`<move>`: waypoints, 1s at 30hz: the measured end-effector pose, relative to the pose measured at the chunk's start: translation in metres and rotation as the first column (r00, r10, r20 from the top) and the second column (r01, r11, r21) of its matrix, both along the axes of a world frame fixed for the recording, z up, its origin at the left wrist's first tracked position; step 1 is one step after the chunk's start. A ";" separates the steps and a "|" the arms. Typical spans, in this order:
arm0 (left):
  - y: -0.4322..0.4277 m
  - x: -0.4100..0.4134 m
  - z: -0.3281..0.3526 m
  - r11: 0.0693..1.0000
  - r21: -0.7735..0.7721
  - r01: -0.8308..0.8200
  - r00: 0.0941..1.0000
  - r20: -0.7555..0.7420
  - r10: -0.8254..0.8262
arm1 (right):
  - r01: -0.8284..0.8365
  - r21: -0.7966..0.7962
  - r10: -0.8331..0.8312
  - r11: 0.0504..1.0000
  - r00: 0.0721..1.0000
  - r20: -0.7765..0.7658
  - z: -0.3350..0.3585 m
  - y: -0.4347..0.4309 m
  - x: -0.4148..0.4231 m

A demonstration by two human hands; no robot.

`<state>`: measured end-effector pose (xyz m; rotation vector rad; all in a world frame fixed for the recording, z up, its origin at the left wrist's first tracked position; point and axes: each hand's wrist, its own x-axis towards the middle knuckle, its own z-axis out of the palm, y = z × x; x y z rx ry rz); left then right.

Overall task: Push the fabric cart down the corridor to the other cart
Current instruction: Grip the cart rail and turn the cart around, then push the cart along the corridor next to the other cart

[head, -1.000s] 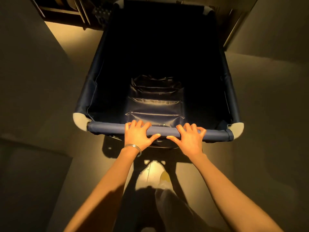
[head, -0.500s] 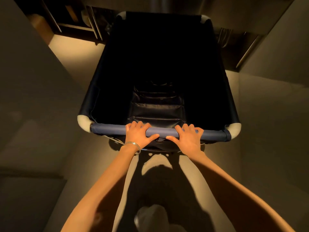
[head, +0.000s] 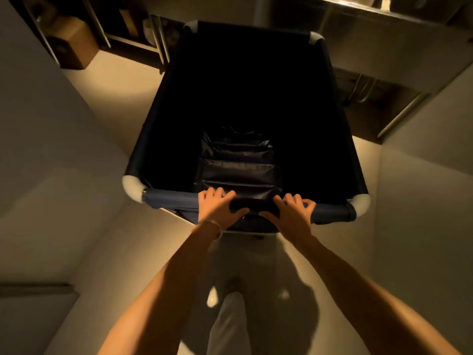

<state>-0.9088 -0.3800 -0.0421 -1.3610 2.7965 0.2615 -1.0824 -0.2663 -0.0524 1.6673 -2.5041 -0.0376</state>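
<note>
The fabric cart (head: 245,98), a deep navy cloth bin with pale corner caps standing mid-corridor, probably rolls lightly since it looks nearly empty in the gloom, and its padded near rail (head: 174,199) is the stiff hold, where left hand (head: 217,208) and right hand (head: 293,213) are both wrapped.

Dim service corridor: plain walls (head: 46,139), metal shelving (head: 133,34).

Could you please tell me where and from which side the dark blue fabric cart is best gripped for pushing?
Probably by the padded near rail of the dark blue fabric cart, from behind and above. It runs level between two white rounded corner caps. The left hand and right hand wrap it near its middle, likely keeping the push straight.
</note>
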 end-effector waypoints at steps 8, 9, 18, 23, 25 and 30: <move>-0.046 -0.057 0.000 0.987 0.091 -0.135 0.989 -0.047 0.140 | -0.126 -0.016 0.127 0.992 0.985 0.113 0.002 -0.070 -0.068; -0.049 -0.062 -0.001 0.984 0.093 -0.150 0.986 -0.062 0.156 | -0.140 -0.003 0.139 0.990 0.985 0.101 0.001 -0.077 -0.077; -0.062 -0.118 0.001 0.935 0.045 -0.352 0.920 -0.165 0.354 | -0.301 0.112 0.283 0.947 0.947 0.154 0.009 -0.134 -0.145; -0.052 -0.144 -0.003 0.897 0.075 -0.437 0.877 -0.188 0.443 | -0.422 0.156 0.394 0.893 0.901 0.179 0.018 -0.150 -0.172; -0.042 -0.156 -0.001 0.870 0.082 -0.486 0.850 -0.190 0.492 | -0.465 0.162 0.438 0.870 0.882 0.175 0.020 -0.149 -0.181; -0.003 -0.178 0.004 0.829 0.134 -0.542 0.830 -0.069 0.554 | -0.530 0.230 0.514 0.816 0.848 0.130 0.023 -0.129 -0.203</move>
